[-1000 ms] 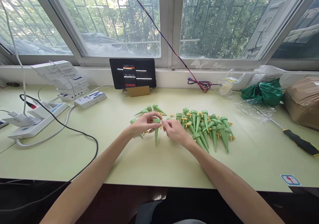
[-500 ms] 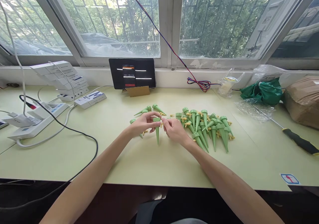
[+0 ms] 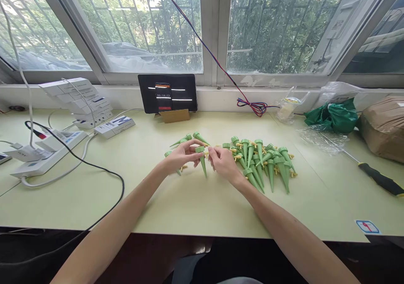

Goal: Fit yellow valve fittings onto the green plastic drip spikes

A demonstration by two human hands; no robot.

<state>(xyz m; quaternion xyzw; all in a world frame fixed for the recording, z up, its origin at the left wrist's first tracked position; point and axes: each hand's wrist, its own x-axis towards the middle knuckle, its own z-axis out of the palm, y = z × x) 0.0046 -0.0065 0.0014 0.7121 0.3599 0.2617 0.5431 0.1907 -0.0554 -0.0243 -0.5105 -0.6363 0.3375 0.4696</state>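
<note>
My left hand (image 3: 181,155) is closed on the capped top of a green plant watering spike (image 3: 203,166), whose tip hangs down and slants to the right. At the spike's side, a small yellow valve (image 3: 206,153) sits between the spike and my right hand (image 3: 223,162). The right thumb and fingertips pinch around this valve. Several more spikes lie behind and beside my left hand, one of them a green spike (image 3: 181,140) lying flat. To the right of my right hand spreads a pile of green spikes (image 3: 260,162) with yellow valves among them.
A tablet (image 3: 167,92) leans on a cardboard stand at the back. On the left are a power strip (image 3: 52,153), white boxes (image 3: 82,101) and a black cable (image 3: 104,171). A screwdriver (image 3: 380,179), green bag (image 3: 334,115) and brown package (image 3: 383,126) lie at right.
The spike in my left hand has tilted, its tip swinging right and slightly up. My right hand has shifted a little to the right.
</note>
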